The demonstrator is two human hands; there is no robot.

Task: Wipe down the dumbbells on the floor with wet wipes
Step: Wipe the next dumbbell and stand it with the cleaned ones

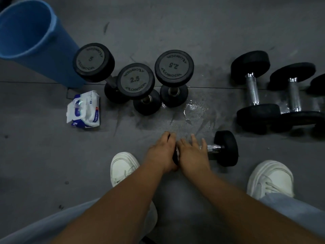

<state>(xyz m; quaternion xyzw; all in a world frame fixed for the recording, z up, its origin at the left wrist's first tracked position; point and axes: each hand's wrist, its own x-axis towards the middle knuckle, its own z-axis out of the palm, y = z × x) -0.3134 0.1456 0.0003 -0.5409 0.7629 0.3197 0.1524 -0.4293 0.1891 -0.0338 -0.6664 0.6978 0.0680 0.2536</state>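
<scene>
Floor: grey gym floor (175,23), wet patch (193,111) ahead.
Dumbbell: small dumbbell (226,148) lies between the shoes.
Left hand: left hand (162,152) curled round its left head.
Right hand: right hand (192,155) spread flat over the handle; wipe barely visible.
Progress: likely mid-task; upright dumbbells (135,80) and lying dumbbells (253,90), cleanliness unclear.
Supply: wipe pack (84,110) at left.

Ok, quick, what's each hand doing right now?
Left hand: grip curled round one head of the dumbbell.
Right hand: open, fingers spread over its handle.
</scene>
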